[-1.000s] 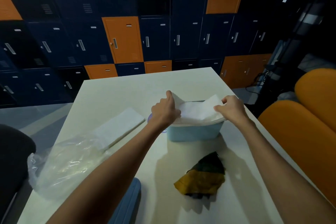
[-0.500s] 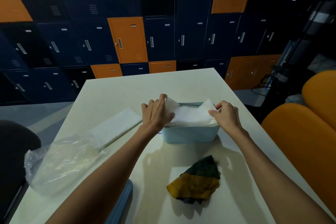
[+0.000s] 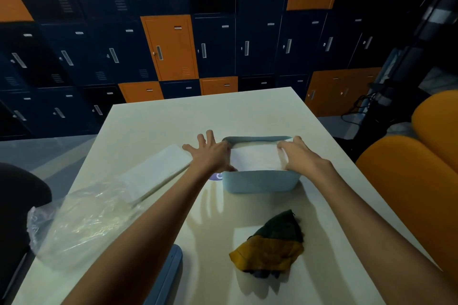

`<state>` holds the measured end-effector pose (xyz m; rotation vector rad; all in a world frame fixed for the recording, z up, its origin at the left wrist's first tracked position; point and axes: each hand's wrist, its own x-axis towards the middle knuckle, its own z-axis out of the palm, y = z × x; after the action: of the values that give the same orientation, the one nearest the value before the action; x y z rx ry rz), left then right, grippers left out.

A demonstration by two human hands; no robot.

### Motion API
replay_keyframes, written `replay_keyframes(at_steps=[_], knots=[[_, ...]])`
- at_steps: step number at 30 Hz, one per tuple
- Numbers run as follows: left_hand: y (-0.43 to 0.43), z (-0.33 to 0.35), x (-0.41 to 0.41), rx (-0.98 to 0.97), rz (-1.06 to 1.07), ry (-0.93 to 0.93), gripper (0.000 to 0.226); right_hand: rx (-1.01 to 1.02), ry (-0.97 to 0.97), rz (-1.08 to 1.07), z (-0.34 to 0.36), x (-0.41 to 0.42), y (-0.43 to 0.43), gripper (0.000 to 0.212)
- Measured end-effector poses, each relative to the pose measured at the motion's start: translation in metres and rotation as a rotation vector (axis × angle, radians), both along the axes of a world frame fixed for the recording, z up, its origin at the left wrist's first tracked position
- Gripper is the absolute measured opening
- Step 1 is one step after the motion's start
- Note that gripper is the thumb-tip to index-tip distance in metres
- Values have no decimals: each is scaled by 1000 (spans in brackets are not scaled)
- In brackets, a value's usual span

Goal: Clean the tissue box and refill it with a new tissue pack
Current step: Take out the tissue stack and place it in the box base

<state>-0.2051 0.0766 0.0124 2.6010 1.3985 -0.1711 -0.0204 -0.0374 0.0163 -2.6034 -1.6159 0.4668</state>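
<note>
1. The tissue box (image 3: 260,182), a pale blue open-topped tub, stands on the cream table (image 3: 247,114) a little right of its middle; its top is open, and a white stack of tissues (image 3: 256,158) lies inside, nearly filling it from end to end.
2. The left hand (image 3: 210,153) sits at the box's left end, palm down with three fingers spread wide over the table; its inner edge touches the tissues at the rim; it is not clenched, and whether its hidden thumb pinches the paper I cannot tell.
3. The right hand (image 3: 298,156) rests at the box's right end, fingers curled down onto the tissues just inside the rim; it presses on them, and a true grip cannot be made out.
4. A flat white slab (image 3: 158,172) lies on the table left of the box, angled toward the far corner; beside its near end a crumpled clear plastic wrapper (image 3: 81,225) spreads to the table's left edge.
5. A bunched cloth (image 3: 271,247), dark green and mustard yellow, lies near the front of the table, well apart from the box; a grey-blue object (image 3: 168,277) shows at the near edge beside the left forearm, what it is unclear.
6. Navy and orange lockers (image 3: 171,47) fill the wall behind; orange seats (image 3: 406,188) stand to the right.
</note>
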Motion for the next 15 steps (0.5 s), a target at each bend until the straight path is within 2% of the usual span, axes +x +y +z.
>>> replay_keyframes(at_steps=[6,11,13,15], knots=[[3,3,9,-89,86,95,87,-75,-77,19,2,-1,7,46],[-1,15,18,-88,35,168,90,-181,-172,48,19,-9,14,47],[1,23,13,-126,-38,96,85,-173,-150,8,31,-10,19,52],[6,33,-1,-137,-75,-84,75,-85,-109,-4,45,-14,29,51]])
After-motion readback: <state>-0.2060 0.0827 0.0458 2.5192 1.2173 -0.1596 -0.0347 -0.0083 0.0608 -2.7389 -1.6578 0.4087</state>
